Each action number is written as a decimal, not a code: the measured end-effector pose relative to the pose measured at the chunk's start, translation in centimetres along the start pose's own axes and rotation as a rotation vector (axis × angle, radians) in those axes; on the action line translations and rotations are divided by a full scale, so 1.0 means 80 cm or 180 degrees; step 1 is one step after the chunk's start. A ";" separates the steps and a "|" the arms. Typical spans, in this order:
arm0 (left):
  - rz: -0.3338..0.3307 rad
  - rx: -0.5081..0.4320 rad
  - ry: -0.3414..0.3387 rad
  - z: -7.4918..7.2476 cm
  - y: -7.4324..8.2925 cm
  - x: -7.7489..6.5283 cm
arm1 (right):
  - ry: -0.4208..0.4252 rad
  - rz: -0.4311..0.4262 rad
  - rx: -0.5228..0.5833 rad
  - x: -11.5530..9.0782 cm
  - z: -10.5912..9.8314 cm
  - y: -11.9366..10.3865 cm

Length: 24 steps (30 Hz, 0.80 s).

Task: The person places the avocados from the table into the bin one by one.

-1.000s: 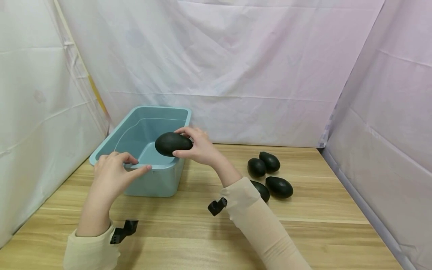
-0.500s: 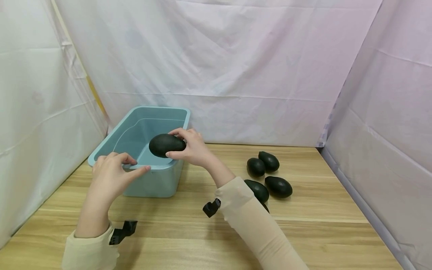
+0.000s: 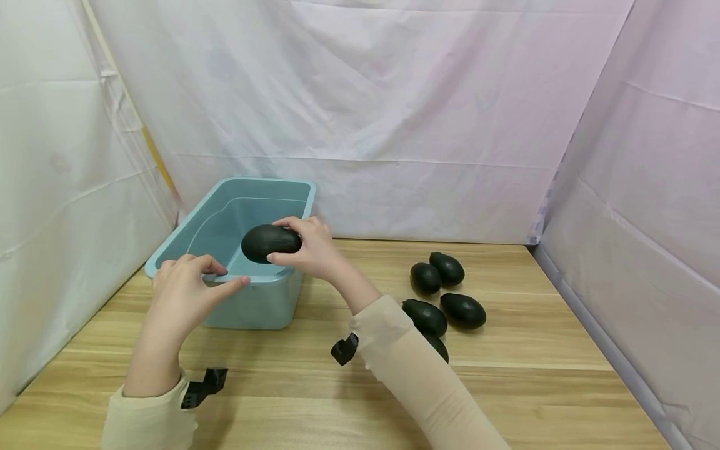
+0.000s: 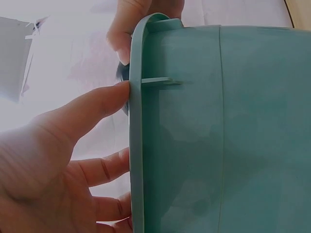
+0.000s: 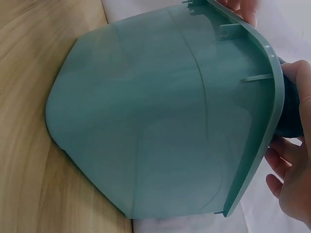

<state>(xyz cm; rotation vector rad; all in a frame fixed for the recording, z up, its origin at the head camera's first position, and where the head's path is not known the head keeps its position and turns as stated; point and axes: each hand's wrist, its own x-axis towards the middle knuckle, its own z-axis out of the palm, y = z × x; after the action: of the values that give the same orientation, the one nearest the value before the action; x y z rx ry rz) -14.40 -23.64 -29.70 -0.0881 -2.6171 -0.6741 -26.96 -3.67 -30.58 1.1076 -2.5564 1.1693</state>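
Observation:
My right hand (image 3: 315,250) holds a dark green avocado (image 3: 264,244) between thumb and fingers, over the near right corner of the light blue plastic bin (image 3: 253,306). In the right wrist view, the bin's rim partly hides this avocado (image 5: 290,109). My left hand (image 3: 182,287) rests at the bin's near rim with fingers spread and slightly bent. Seen from the left wrist, the thumb and several fingertips of that hand (image 4: 43,155) meet the rim. No other avocado shows in the visible part of the bin.
Several more avocados (image 3: 463,311) lie grouped on the wooden table (image 3: 534,375), right of the bin; my right sleeve (image 3: 416,369) covers part of one. White cloth (image 3: 394,125) hangs behind the table and along both sides. A small black camera mount sits on each wrist.
My right hand has moved left with the avocado, farther over the bin, uncovering more of the avocados beside the sleeve. The left hand has stayed at the rim.

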 end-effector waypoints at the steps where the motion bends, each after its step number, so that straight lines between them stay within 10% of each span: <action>1: 0.0000 0.0004 -0.0003 0.000 0.000 0.000 | -0.0011 0.0002 -0.0022 0.000 0.001 0.000; 24: -0.0059 -0.0011 -0.0084 0.001 0.002 0.001 | -0.0270 0.0132 -0.0720 0.002 0.008 -0.005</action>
<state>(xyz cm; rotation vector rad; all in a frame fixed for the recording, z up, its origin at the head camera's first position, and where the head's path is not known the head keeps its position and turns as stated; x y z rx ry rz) -14.48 -23.51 -29.63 -0.0743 -2.6452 -0.6884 -26.72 -4.40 -30.76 1.0771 -2.7045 0.8305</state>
